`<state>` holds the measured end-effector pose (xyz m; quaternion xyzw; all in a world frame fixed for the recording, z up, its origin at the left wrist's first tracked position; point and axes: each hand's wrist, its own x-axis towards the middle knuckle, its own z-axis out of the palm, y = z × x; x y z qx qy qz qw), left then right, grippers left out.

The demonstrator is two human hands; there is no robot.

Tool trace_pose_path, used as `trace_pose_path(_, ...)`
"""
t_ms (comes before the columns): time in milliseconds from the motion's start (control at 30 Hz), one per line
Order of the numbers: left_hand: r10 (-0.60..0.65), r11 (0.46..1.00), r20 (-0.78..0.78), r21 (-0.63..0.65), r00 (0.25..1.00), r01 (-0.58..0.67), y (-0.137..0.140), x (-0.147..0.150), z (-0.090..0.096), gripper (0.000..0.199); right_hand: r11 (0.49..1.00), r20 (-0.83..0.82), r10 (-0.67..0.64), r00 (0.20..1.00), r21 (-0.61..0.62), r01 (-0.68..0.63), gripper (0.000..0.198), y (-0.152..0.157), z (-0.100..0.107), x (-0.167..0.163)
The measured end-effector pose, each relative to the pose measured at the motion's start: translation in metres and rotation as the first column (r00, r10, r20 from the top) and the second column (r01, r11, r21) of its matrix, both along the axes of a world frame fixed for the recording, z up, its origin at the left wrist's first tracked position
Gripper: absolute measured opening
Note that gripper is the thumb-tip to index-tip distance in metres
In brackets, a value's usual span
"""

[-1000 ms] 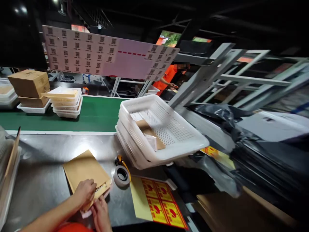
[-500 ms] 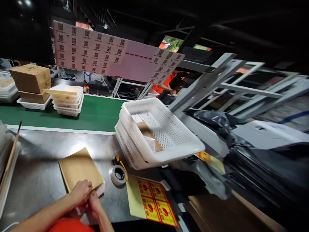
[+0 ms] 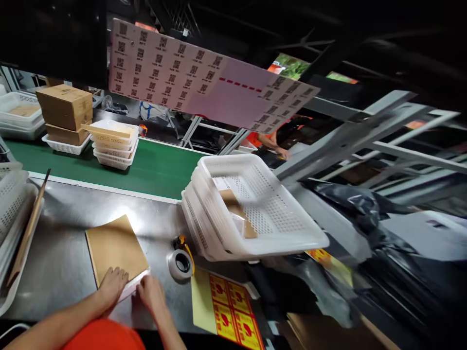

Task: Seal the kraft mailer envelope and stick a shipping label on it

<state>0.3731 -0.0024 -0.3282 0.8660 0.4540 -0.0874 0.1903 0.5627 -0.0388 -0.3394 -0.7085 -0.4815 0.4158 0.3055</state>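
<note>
— Where are your hands?

— Both are low at six o'clock on the steel table [image 3: 73, 218]. My left hand [image 3: 111, 288] lies flat on the near edge of the brown padded envelope [image 3: 115, 248], fingers spread and pressing down, not closed around anything. My right hand [image 3: 151, 293] sits just beside it at three o'clock, fingertips touching the pale strip at the envelope's near right corner. Whether it pinches that strip or only rests on it, I cannot tell.

— And the envelope itself?

— Flat on the table, its far end pointing toward eleven o'clock, near end under my left palm.

— What lies around it?

— A roll of clear tape [image 3: 180, 265] on a yellow-trimmed dispenser sits near, at two o'clock from my right hand. Past it, at three o'clock, a sheet of yellow and red stickers [image 3: 228, 311] lies on the table edge. A stack of white baskets [image 3: 255, 214], tilted, holds a brown packet at one o'clock. The green belt [image 3: 153, 167] runs across at twelve, carrying more white baskets [image 3: 115, 148] and cardboard boxes [image 3: 65, 104]. Another person's hand [image 3: 280, 154] shows beyond the baskets.
</note>
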Motion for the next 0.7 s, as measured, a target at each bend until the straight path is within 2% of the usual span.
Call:
trace_pose_path(67, -0.004, 1.0, 0.011, 0.029, 1.0, 0.004, -0.001, -0.013, -0.01, 0.046, 0.976, 0.147, 0.177, 0.973, 0.1, -0.192, 0.037, 0.011, -0.003, -0.001)
trace_pose_path(100, -0.005, 0.999, 0.023, 0.042, 1.0, 0.004, -0.002, -0.022, -0.014, 0.044, 0.939, 0.212, 0.276, 0.937, 0.147, -0.31, 0.056, 0.019, -0.008, -0.004)
trace_pose_path(133, -0.002, 0.999, 0.036, 0.055, 0.999, 0.0, -0.003, -0.032, -0.017, 0.041, 0.883, 0.28, 0.37, 0.886, 0.19, -0.429, 0.068, 0.026, -0.015, -0.008)
trace_pose_path(167, 0.007, 0.998, 0.05, 0.067, 0.999, -0.01, -0.005, -0.043, -0.02, 0.038, 0.817, 0.347, 0.445, 0.825, 0.219, -0.533, 0.072, 0.033, -0.024, -0.012)
trace_pose_path(200, 0.028, 0.996, 0.06, 0.078, 0.998, -0.033, -0.008, -0.056, -0.022, 0.036, 0.755, 0.402, 0.497, 0.769, 0.237, -0.611, 0.068, 0.039, -0.034, -0.015)
trace_pose_path(233, 0.066, 0.993, 0.067, 0.09, 0.996, -0.071, -0.012, -0.068, -0.023, 0.037, 0.704, 0.473, 0.509, 0.719, 0.253, -0.664, 0.059, 0.043, -0.044, -0.018)
trace_pose_path(300, 0.212, 0.968, 0.06, 0.122, 0.976, -0.217, -0.024, -0.09, -0.023, 0.043, 0.64, 0.623, 0.438, 0.648, 0.289, -0.712, 0.046, 0.043, -0.063, -0.021)
trace_pose_path(333, 0.316, 0.937, 0.049, 0.139, 0.947, -0.32, -0.032, -0.099, -0.023, 0.046, 0.615, 0.686, 0.385, 0.617, 0.307, -0.726, 0.044, 0.039, -0.07, -0.021)
trace_pose_path(400, 0.529, 0.836, 0.035, 0.153, 0.848, -0.527, -0.048, -0.11, -0.022, 0.048, 0.57, 0.768, 0.303, 0.564, 0.329, -0.753, 0.046, 0.029, -0.078, -0.021)
trace_pose_path(467, 0.667, 0.737, 0.036, 0.119, 0.745, -0.665, -0.06, -0.113, -0.021, 0.042, 0.556, 0.781, 0.305, 0.546, 0.319, -0.767, 0.048, 0.017, -0.078, -0.024)
trace_pose_path(500, 0.703, 0.705, 0.044, 0.085, 0.71, -0.704, -0.063, -0.112, -0.021, 0.04, 0.559, 0.783, 0.31, 0.539, 0.308, -0.77, 0.047, 0.013, -0.075, -0.028)
trace_pose_path(600, 0.763, 0.645, 0.087, -0.041, 0.641, -0.763, -0.063, -0.113, -0.021, 0.035, 0.572, 0.785, 0.342, 0.516, 0.262, -0.778, 0.036, 0.01, -0.064, -0.05)
trace_pose_path(700, 0.824, 0.566, 0.158, -0.178, 0.544, -0.805, -0.06, -0.123, -0.02, 0.026, 0.54, 0.768, 0.424, 0.481, 0.212, -0.815, 0.024, 0.02, -0.055, -0.077)
